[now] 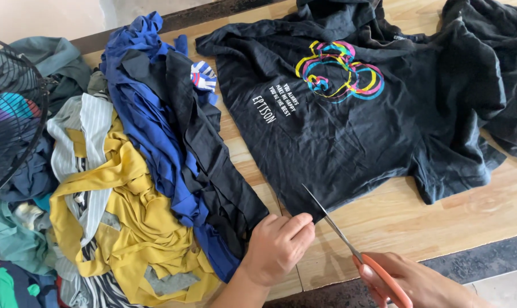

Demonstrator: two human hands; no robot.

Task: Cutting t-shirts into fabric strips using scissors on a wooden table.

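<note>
Black T-shirt (361, 131) with a multicoloured line print is spread flat on the wooden table (429, 222), hem toward the near edge. Left hand (278, 246) is set at the hem's near-left corner, fingers (297, 223) curled together on the cloth edge. Orange-handled scissors (349, 242) are gripped by the right hand (421, 282), fingers clamped round the handle, blades shut, tip laid on the hem. Pile of blue, black and yellow fabric strips (150, 188) is heaped just beside the left hand. Fan guard (13, 108) is seen far left.
</note>
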